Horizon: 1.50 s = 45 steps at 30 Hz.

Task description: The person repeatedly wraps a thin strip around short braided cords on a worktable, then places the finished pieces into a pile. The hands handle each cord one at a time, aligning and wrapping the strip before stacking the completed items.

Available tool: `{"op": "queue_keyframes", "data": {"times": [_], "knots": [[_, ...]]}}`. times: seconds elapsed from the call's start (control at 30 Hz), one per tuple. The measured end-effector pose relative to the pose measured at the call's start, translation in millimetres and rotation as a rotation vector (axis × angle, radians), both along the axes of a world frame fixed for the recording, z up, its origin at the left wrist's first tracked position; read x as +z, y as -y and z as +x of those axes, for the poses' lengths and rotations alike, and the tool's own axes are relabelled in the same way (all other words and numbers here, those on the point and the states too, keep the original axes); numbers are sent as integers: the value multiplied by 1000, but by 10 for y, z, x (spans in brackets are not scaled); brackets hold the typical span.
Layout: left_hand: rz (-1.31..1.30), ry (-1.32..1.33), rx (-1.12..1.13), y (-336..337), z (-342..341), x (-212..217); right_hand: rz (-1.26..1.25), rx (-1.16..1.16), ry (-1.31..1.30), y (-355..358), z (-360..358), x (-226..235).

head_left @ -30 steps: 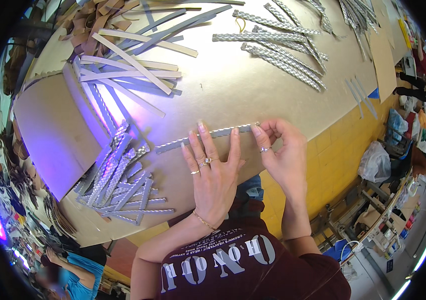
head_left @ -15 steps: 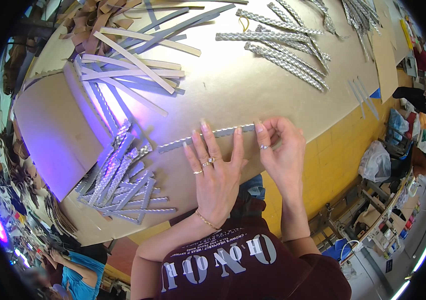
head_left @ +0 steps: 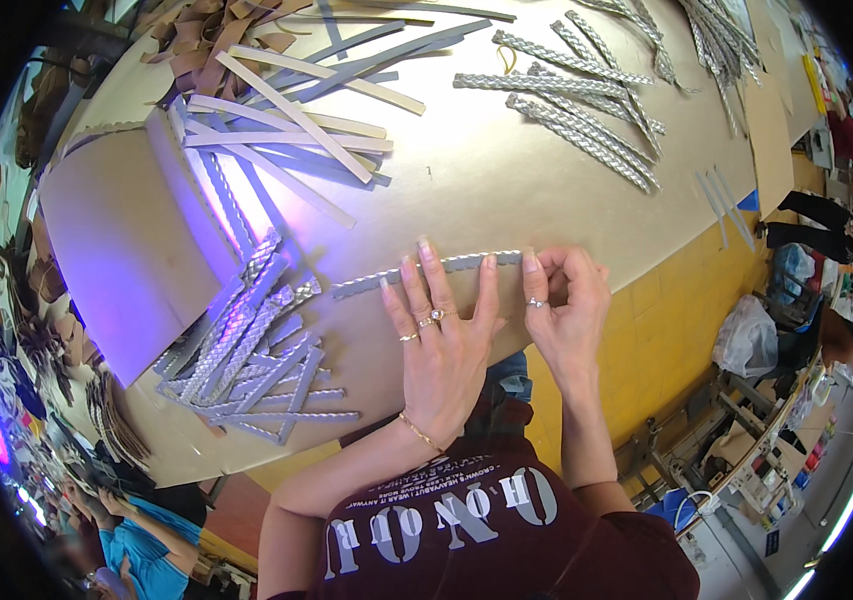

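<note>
A narrow grey strip (head_left: 357, 285) with a braided silver edge lies across the table before me. My left hand (head_left: 445, 350) rests flat over it, fingers spread, with the fingertips pressing on the strip. At the strip's right end, my right hand (head_left: 569, 305) pinches it between thumb and fingers; the curled fingers hide the very tip. To the left of my hands is a heap of similar grey and silver braided strips (head_left: 247, 350).
A curved tan panel (head_left: 127, 230) stands at the left of the table (head_left: 427, 190). Flat pale and grey strips (head_left: 297, 140) lie behind it, near brown leather scraps (head_left: 212, 50). Silver braids (head_left: 577, 100) lie at the far right. A person in blue (head_left: 152, 550) is at lower left.
The whole view has shifted slightly, so the table and its contents sit a little farther right. Both hands keep the same pose on the strip.
</note>
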<state>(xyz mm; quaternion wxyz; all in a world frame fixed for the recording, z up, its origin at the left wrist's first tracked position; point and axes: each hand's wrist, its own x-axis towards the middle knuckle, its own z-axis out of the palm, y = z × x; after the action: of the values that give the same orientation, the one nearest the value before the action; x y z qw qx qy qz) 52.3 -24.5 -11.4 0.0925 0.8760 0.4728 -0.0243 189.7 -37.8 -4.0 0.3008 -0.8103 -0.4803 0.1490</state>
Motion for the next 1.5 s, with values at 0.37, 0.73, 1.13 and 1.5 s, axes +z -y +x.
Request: {"op": "queue_keyframes", "data": {"times": [0.37, 0.73, 1.13, 1.5], "knots": [[-12, 2, -5, -14, -7, 24, 15, -21, 20, -18, -36, -19], [67, -25, -27, -22, -7, 5, 75, 95, 219, 215, -144, -151], [95, 231, 9, -231, -569, -52, 73, 12, 243, 297, -137, -238], [98, 479, 78, -368, -628, 263, 274, -87, 234, 10, 500, -14]]}}
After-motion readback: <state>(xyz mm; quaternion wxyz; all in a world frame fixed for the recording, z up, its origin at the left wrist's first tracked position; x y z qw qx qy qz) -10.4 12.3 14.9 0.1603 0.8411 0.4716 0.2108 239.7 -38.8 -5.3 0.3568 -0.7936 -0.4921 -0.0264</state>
